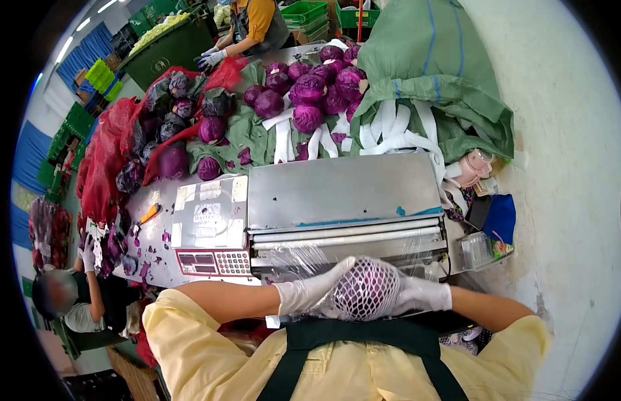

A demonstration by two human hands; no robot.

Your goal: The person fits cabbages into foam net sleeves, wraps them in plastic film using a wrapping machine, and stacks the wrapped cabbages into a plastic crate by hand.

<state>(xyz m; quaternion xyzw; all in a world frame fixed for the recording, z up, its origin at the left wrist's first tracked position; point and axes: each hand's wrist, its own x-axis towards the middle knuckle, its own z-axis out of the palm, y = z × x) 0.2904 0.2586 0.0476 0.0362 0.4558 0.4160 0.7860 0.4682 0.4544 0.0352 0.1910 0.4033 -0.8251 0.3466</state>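
Between my two gloved hands is a red cabbage (365, 289) in a white foam net, with clear film around it. My left hand (309, 291) grips it from the left side, thumb along the top. On the opposite side my right hand (417, 295) is pressed round it. Just beyond the cabbage stands a film wrapping machine (344, 187) with a flat metal top and white rollers, and clear film (297, 259) stretches over its front. A digital scale (210, 224) with a red keypad panel sits left of the machine.
Red cabbages (310, 90) are heaped behind the machine, beside white foam nets (397, 130) and a green sack (431, 60). Red mesh sacks (113, 154) and an orange-handled knife (149, 214) lie left. Co-workers (257, 27) stand at the back and left. A wall (564, 167) bounds the right.
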